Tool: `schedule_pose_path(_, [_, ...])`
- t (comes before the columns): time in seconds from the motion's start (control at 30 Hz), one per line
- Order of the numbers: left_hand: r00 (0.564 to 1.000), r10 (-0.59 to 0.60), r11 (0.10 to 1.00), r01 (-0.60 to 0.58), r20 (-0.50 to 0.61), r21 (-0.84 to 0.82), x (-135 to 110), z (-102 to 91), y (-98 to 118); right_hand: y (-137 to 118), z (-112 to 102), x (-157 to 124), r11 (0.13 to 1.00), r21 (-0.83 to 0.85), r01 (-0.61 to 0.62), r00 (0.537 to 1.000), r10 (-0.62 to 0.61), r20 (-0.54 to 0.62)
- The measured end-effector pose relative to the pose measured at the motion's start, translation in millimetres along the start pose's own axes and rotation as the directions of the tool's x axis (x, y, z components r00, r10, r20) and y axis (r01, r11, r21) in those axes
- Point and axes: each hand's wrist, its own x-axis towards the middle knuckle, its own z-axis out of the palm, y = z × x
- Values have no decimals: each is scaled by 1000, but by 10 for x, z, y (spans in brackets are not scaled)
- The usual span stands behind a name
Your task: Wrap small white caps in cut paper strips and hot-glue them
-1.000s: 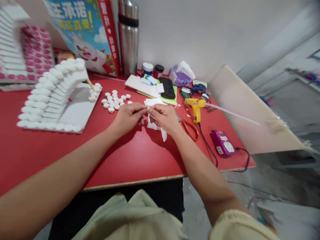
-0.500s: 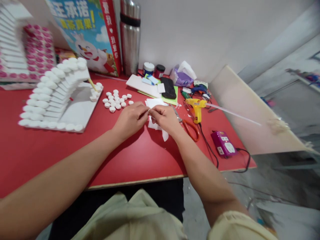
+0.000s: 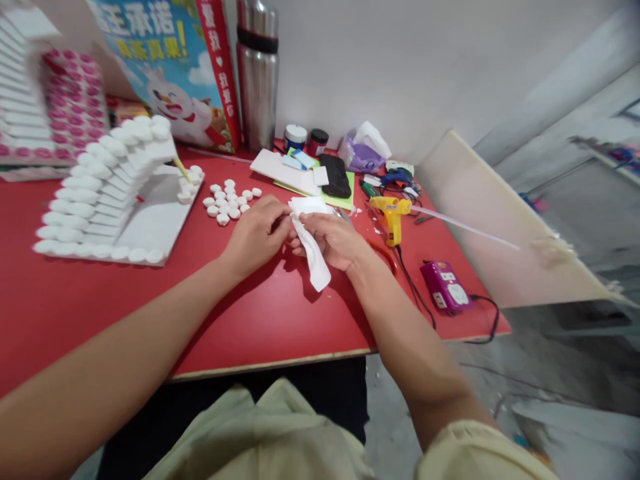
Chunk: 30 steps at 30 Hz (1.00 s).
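Observation:
A soft strip of white tissue paper (image 3: 313,259) hangs between my hands over the table, its loose lower end pointing toward me. My left hand (image 3: 260,230) is closed, thumb and forefinger pinching at the strip's upper end. From the other side, my right hand (image 3: 335,239) grips the same strip near the top, with its fingers curled behind it. Just beyond the hands lies a small stack of white paper pieces (image 3: 311,205). Several small round white pieces (image 3: 227,202) are gathered left of it. Orange-handled scissors (image 3: 384,255) are partly hidden behind my right wrist.
A white stepped model (image 3: 113,193) edged with round pieces stands at left. To the right are a yellow glue gun (image 3: 393,215) with its cord and a purple power socket (image 3: 447,287). A steel thermos (image 3: 257,80), jars and a tissue pack (image 3: 363,150) line the wall.
The strip has come up off the table between my hands and now hangs toward me. My right hand has turned palm-up around it; my left hand has shifted slightly.

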Motion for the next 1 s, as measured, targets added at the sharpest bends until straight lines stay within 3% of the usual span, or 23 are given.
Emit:
schedule_pose_path(0.2, [1000, 14, 997, -16, -25, -71, -5, -3, 9, 13, -43, 46, 993, 117, -29, 998, 23, 52])
schedule_pose_path(0.43, [1000, -22, 994, 20, -9, -103, -3, 6, 7, 42, 5, 15, 989, -42, 143, 988, -146, -60])
schedule_pose_path(0.7, [1000, -16, 994, 14, -20, -104, -17, 27, 28, 82, 37, 33, 975, -95, 199, 970, -210, -120])
schedule_pose_path(0.87, [999, -43, 995, 43, 0, -93, -27, 58, 59, 152, 39, 83, 904, -281, 321, 901, -383, -202])
schedule_pose_path(1.0, [998, -61, 994, 59, -12, -89, -25, 61, 38, 190, 21, 103, 784, -458, 418, 835, -530, -145])
